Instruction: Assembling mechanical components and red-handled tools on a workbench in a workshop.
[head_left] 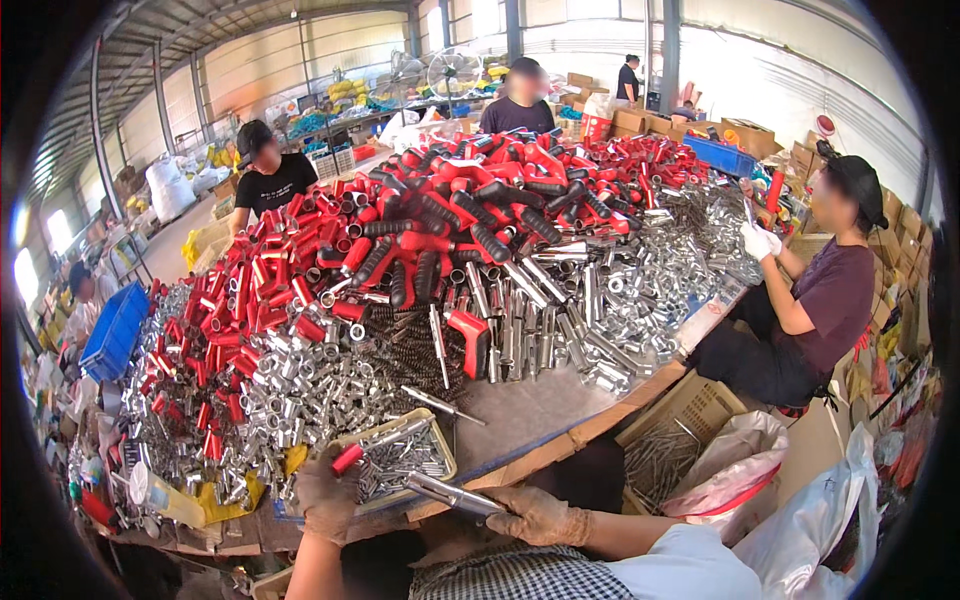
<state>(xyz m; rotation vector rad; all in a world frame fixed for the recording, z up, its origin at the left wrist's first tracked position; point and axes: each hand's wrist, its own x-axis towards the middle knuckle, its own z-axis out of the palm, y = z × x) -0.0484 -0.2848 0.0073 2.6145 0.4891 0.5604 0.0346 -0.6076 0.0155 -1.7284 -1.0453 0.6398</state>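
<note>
My left hand (326, 498), in a thin soiled glove, is closed around a small red sleeve (346, 458) at the table's near edge. Beside it sits a pale tray (450, 462) full of small metal parts. My right hand (535, 517), gloved too, grips a shiny metal tube (452, 494) that points up and left; it may be more than one tube. Just beyond the tray lies a thin metal rod (443, 405). A red pistol-shaped handle (468, 342) stands nearby, next to dark coil springs (410, 350).
A tall heap of red-and-black handles (480, 210) fills the table's middle. Silver rings (290, 395) and red sleeves spread left; more metal parts lie right. A blue crate (113, 330) is at left. Co-workers sit around, one (835, 280) at right. Below the wooden edge (590, 425) stands a crate (685, 425) of rods.
</note>
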